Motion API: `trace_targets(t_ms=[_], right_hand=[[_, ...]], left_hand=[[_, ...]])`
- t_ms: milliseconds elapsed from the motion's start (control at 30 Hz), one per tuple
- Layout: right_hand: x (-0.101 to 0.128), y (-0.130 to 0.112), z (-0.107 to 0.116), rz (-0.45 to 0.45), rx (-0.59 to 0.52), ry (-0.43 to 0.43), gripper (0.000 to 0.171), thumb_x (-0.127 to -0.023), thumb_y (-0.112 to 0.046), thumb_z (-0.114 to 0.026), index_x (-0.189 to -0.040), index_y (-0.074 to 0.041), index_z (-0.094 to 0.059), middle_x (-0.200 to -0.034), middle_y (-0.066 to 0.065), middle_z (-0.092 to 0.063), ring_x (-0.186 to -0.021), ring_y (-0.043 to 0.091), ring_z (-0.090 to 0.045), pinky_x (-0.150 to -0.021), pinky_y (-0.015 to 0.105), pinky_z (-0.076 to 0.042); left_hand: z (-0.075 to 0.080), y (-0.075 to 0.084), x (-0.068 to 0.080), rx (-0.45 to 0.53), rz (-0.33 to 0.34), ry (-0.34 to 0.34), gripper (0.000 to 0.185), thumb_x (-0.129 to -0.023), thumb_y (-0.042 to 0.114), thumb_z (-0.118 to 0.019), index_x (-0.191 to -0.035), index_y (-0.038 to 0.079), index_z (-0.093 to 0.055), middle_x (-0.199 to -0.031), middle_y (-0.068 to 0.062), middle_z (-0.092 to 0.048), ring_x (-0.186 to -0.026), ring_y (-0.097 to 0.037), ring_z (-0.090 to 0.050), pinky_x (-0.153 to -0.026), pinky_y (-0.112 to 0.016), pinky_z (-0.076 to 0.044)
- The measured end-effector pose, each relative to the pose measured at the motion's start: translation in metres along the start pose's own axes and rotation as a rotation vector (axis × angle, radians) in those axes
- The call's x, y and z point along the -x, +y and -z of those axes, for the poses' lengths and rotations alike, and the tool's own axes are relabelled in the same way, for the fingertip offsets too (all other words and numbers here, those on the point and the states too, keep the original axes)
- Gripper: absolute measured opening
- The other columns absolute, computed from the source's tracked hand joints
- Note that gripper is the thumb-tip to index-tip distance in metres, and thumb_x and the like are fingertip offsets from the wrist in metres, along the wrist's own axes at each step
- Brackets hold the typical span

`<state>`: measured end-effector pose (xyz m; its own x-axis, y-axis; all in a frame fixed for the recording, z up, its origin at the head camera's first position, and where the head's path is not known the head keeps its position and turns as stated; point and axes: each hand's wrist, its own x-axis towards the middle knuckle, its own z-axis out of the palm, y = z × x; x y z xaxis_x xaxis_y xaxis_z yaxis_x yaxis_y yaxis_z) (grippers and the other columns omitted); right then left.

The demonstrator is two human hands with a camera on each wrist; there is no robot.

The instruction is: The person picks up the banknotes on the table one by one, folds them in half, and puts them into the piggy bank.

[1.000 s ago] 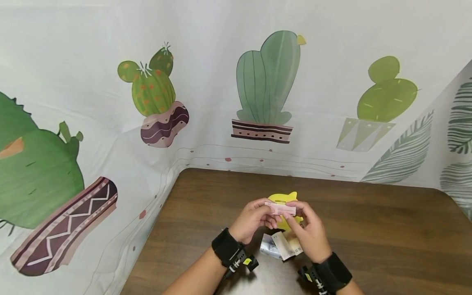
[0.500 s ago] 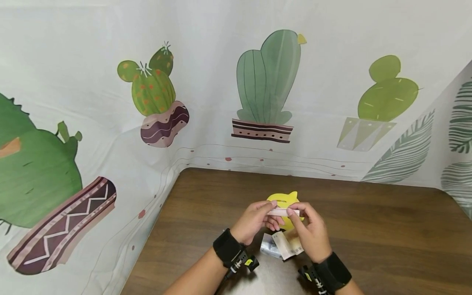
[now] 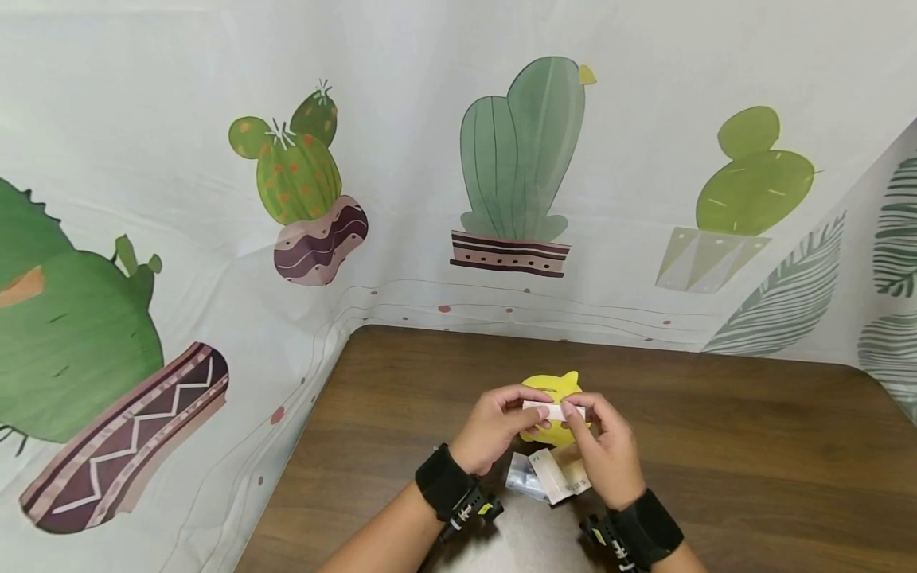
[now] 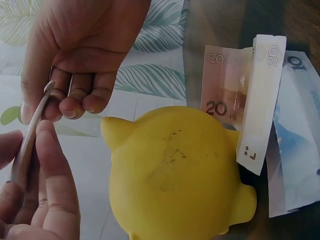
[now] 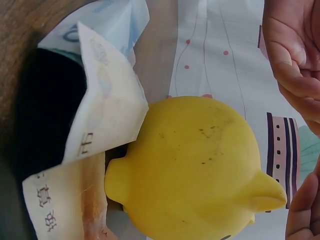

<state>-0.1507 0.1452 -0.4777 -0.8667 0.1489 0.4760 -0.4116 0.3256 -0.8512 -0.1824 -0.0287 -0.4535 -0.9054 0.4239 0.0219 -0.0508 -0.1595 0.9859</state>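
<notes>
Nearest the person, a loose pile of notes (image 3: 550, 475) lay on the brown desk (image 3: 716, 446), a 20 note (image 4: 225, 90) and a folded one among them, touching the near side of a yellow piggy bank (image 3: 550, 390). Just above the bank, the left hand (image 3: 494, 426) at 9 o'clock and the right hand (image 3: 605, 450) at 3 o'clock each pinched one end of a folded pink note (image 3: 553, 411), held level between thumb and curled fingers (image 4: 80, 100). Beyond, at 12 o'clock, a white cloth with printed cacti (image 3: 519, 159) rose behind the desk.
</notes>
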Motion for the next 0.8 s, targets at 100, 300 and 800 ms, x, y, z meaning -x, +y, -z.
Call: trace_targets(t_ms=[100, 300, 800], right_hand=[[0.001, 0.003, -0.001, -0.002, 0.001, 0.005, 0.016, -0.093, 0.006, -0.066, -0.102, -0.007, -0.069, -0.079, 0.007, -0.064, -0.059, 0.007, -0.052, -0.045, 0.020, -0.042], [0.001, 0.001, 0.000, 0.032, -0.020, -0.011, 0.018, -0.094, 0.005, -0.065, -0.105, -0.008, -0.069, -0.083, 0.005, -0.065, -0.066, 0.006, -0.055, -0.049, 0.021, -0.043], [-0.001, 0.000, 0.002, 0.058, -0.049, -0.019, 0.015, -0.096, 0.005, -0.060, -0.107, -0.003, -0.067, -0.086, 0.005, -0.065, -0.077, 0.004, -0.061, -0.061, 0.018, -0.051]], left_hand=[[0.000, 0.001, 0.000, 0.004, -0.008, 0.008, 0.025, -0.095, 0.002, -0.064, -0.117, -0.010, -0.067, -0.095, 0.000, -0.070, -0.080, -0.009, -0.069, -0.075, -0.024, -0.057], [0.001, 0.000, 0.000, 0.012, -0.011, 0.021, 0.025, -0.094, 0.002, -0.065, -0.114, -0.013, -0.067, -0.089, 0.001, -0.069, -0.077, -0.007, -0.069, -0.073, -0.023, -0.059], [0.010, -0.001, -0.004, -0.029, 0.030, 0.001, 0.025, -0.095, 0.007, -0.067, -0.114, -0.009, -0.069, -0.092, -0.001, -0.072, -0.078, -0.011, -0.069, -0.076, -0.033, -0.058]])
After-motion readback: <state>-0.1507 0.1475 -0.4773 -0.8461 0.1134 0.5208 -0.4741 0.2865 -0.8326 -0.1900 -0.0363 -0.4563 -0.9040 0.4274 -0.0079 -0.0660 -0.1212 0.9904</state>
